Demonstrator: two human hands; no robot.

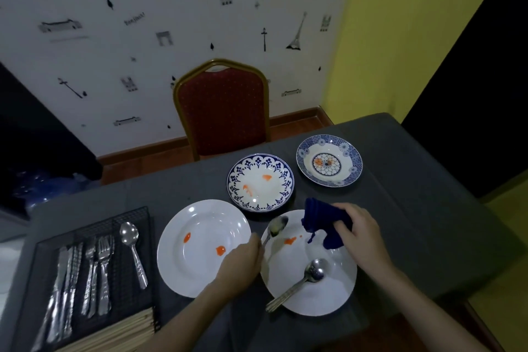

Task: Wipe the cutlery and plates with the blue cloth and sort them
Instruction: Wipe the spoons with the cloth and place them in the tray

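My left hand (241, 261) grips the handle of a dirty spoon (277, 226) and holds it over a white plate (340, 291) smeared with orange sauce. My right hand (358, 230) clutches the bunched blue cloth (321, 221) above that plate's far edge, just right of the spoon's bowl. A second spoon (313, 271) lies on the same plate. To the left sits another white plate (200, 274) with two orange spots. Behind are a blue-patterned plate (285, 177) with sauce and a blue floral plate (354, 160).
A black mesh cutlery tray (120, 274) at the left holds knives, forks and one spoon (132, 248). A red chair (223, 111) stands behind the grey table (414, 208). The table's edges run close on the right and near sides.
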